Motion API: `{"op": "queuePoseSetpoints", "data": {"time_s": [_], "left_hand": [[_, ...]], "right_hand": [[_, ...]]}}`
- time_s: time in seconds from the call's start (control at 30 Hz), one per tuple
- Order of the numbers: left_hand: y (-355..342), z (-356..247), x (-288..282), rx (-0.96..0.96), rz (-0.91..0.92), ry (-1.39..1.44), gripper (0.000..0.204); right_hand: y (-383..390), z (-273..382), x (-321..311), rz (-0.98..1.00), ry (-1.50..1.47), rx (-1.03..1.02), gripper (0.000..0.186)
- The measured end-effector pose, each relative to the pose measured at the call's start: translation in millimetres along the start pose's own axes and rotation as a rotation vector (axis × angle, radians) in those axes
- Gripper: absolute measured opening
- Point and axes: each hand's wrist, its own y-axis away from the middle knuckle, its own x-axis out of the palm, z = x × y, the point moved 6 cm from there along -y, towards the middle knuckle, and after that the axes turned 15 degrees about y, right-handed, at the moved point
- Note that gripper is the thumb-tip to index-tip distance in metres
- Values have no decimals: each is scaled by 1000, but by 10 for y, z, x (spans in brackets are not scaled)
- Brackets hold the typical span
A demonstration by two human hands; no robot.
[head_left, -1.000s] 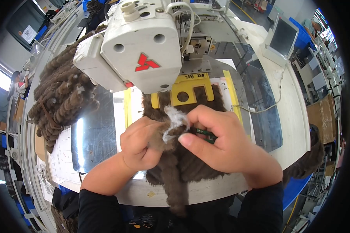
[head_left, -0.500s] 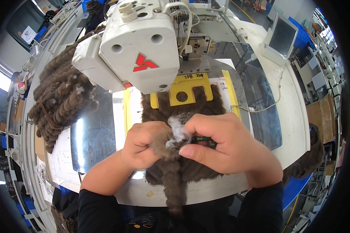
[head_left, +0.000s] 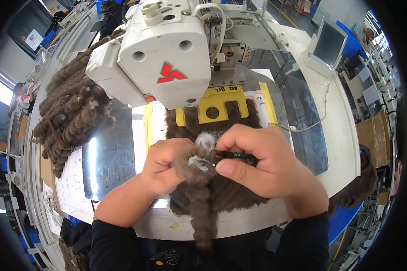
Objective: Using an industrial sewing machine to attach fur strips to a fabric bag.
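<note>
My left hand (head_left: 165, 165) is closed on the upper end of a long, narrow brown plush piece (head_left: 201, 210), which hangs down over the table edge. White fluffy stuffing (head_left: 197, 161) shows at the held end. In my right hand (head_left: 264, 162) is a small green-and-black hand tool (head_left: 239, 156), gripped between thumb and fingers, its thin tip close to the stuffing. Its exact kind is partly hidden by the fingers. A loose white tuft (head_left: 205, 141) sits just above. Underneath lies a wide brown plush panel (head_left: 239, 189), its far edge beneath a yellow clamp plate (head_left: 217, 108).
The white sewing machine head (head_left: 165, 58) looms just beyond my hands. A heap of brown plush pieces (head_left: 72, 108) lies on the left. A control screen (head_left: 328, 43) stands at the far right, with a cable (head_left: 305, 129) running toward the yellow strip (head_left: 272, 108).
The right hand has shifted slightly, and more of the tool shows. Stuffing that formed one clump is now divided between the held end and a tuft above it.
</note>
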Motion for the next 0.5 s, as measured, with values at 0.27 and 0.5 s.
{"op": "queuePoseSetpoints", "data": {"time_s": [0.27, 0.5], "left_hand": [[-34, 12, 7, -22, 21, 20, 7], [-71, -26, 64, 2, 94, -46, 9]], "right_hand": [[-9, -227, 0, -87, -331, 155, 48], [-58, -278, 230, 55, -482, 142, 16]]}}
